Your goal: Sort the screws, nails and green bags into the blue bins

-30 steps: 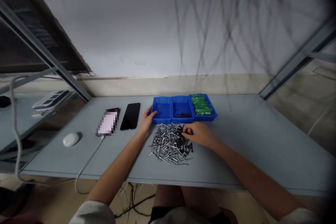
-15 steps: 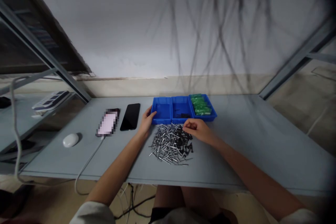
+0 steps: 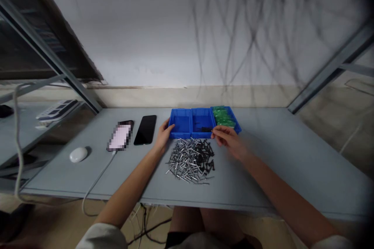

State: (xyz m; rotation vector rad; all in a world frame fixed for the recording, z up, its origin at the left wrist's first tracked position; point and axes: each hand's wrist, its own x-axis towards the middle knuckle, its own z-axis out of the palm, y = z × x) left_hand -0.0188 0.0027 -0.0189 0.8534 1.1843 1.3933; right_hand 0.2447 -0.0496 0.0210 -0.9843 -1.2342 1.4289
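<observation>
I judge the black screws (image 3: 208, 150) light, stiff, best held mid-shank: right hand (image 3: 229, 140) pinching narrowly, contents unclear, left hand (image 3: 163, 135) clasping a blue bin (image 3: 181, 135).

Left hand (image 3: 164, 134): set against the left blue bin (image 3: 181, 118), whose side wall is gripped.
Right hand (image 3: 229, 140): held at the near corner between the middle blue bin (image 3: 201, 117) and the right blue bin (image 3: 239, 127); fingertips are bunched, and whether anything is pinched cannot be made out.
Middle-bin contents: dark pieces (image 3: 206, 129), gathered near the front.
Right-bin contents: green packets (image 3: 223, 116), piled together.
Heap: silver pins (image 3: 184, 159) and black pieces (image 3: 209, 151), spread on the tabletop (image 3: 292, 155) before the bins.
Phones: a black phone (image 3: 145, 130) and a pixelated-screen phone (image 3: 120, 137), laid leftward.
</observation>
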